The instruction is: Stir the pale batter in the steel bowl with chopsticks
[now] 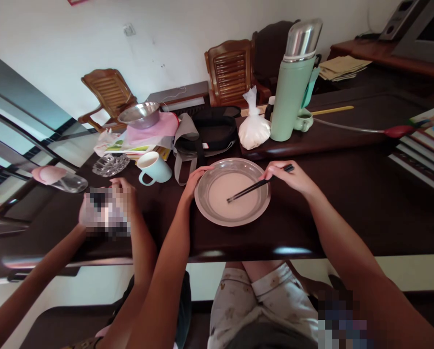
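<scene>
A round metal plate point(205, 213) holding pale whitish liquid sits on the dark wooden table point(347, 203) in front of me. My left hand point(194, 182) grips the plate's left rim with curled fingers. My right hand point(291, 177) is closed on a pair of black chopsticks point(255, 186), whose tips dip into the liquid near the plate's middle.
Another person's two hands point(107, 206) hold something blurred at the left. Behind the plate stand a light blue mug point(153, 168), a tied bag of white powder point(253, 127), a green thermos point(293, 85), a black bag point(213, 131), a steel bowl point(139, 114) and a glass dish point(110, 165). Books point(425, 140) lie at right.
</scene>
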